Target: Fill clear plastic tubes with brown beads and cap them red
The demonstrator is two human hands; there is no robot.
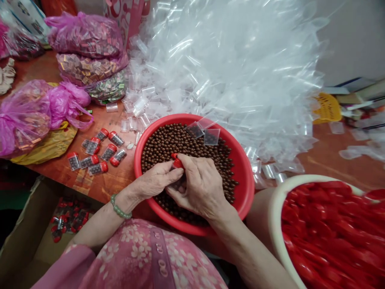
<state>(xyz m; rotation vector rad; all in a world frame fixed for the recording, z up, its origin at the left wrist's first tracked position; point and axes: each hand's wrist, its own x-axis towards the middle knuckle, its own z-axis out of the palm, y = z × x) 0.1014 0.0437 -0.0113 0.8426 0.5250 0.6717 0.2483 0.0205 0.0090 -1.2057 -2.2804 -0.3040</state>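
Head view: the left hand (161, 178) and the right hand (204, 184) meet above a red basin (247, 188) of brown balls (171, 138). The grip of each is closed on one small red-capped container (178, 163), held over the balls and largely hidden by the fingers. Clear plastic pieces (212, 137) lie on the balls' far side. On the tabletop (120, 179), left of the basin, is a group of filled containers (92, 147); at right, a cream tub (274, 208) holds red plastic parts (331, 228).
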